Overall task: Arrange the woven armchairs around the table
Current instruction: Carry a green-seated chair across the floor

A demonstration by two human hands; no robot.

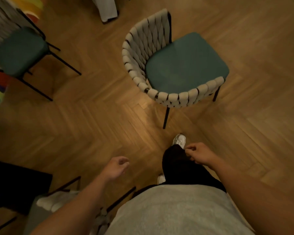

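Left hand [116, 167] & right hand [199, 154] both hang loosely curled, holding nothing. Woven armchair [185, 65] stands just ahead on the wood floor [92, 124], woven rim toward me; 2nd chair [20, 50] is well off left. Risk: my shoe [179, 140] is near its thin black leg [166, 117], so I could trip. A one-handed drag could twist it & scrape the floor.

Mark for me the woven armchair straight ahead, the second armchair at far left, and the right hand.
woven armchair straight ahead [185, 65]: head view, on its green seat cushion.
second armchair [20, 50]: head view, on its green seat, blurred.
right hand [200, 154]: head view, on the back of the hand.
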